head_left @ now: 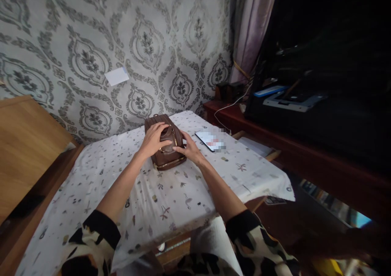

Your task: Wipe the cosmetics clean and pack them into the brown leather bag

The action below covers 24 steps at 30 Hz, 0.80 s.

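A brown leather bag with gold-coloured zips lies on the patterned white tablecloth, near the wall end of the table. My left hand grips it from the left and top, fingers over its upper face and thumb stretched toward the front pocket. On the bag's right side, my right hand has its fingers around the edge, with the thumb pressing near the zipped pocket. Both hands partly cover the bag. Whether the pocket zip is undone, I cannot tell.
To the right of the bag lies a phone with a lit screen, partly blurred out. The tablecloth covers the table up to the papered wall. A dark television stands on a reddish-brown cabinet at right; a wooden panel is at left.
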Motion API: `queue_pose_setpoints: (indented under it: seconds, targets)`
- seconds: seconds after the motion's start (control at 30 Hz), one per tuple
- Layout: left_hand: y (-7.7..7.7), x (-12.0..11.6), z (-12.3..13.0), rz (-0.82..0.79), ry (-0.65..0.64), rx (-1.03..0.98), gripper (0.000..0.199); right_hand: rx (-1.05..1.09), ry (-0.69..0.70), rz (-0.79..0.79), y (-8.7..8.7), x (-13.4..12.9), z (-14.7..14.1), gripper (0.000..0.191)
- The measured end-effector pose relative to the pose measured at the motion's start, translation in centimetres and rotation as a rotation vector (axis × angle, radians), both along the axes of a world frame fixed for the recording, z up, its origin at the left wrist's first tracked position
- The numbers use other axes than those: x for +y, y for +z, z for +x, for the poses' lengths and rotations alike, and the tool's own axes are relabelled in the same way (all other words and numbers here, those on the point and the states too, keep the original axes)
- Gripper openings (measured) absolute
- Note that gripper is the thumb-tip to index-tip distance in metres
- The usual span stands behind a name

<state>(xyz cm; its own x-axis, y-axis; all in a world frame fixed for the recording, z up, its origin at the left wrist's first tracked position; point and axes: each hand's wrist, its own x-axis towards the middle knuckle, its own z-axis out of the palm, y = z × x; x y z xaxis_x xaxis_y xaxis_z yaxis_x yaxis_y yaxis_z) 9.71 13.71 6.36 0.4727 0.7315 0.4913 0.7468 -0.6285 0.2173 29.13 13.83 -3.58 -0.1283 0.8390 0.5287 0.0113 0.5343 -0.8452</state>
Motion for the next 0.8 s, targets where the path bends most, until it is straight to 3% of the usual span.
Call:
queue_pose_setpoints:
  seconds: [0.13,0.23,0.4,0.53,0.7,0.8]
  targets:
    - [0.7,0.0,-0.3,-0.138,-0.028,-0.147,0.052,-0.029,-0.036,-0.003,0.1,-0.2,-0.5,0.096]
    - [1.5,0.0,-1.0,-0.275,-0.014,-0.29,0.046,-0.114,-0.171,-0.02,0.4,-0.8,-1.7,0.112]
    - [2.1,-0.1,-1.7,-0.297,-0.07,-0.291,0.041,-0.279,-0.344,-0.046,1.8,-2.0,-3.6,0.12]
    - [2.0,0.0,-1.9,-0.32,-0.096,-0.334,0.041,-0.32,-0.354,-0.045,2.3,-2.0,-4.2,0.111]
    - [2.0,0.7,-2.8,-0.386,-0.126,-0.492,0.038,-0.237,-0.311,0.037,1.5,-1.3,-4.0,0.106]
    - [2.2,1.4,-3.3,-0.331,-0.079,-0.531,0.029,-0.195,-0.298,0.075,1.1,-1.3,-3.8,0.109]
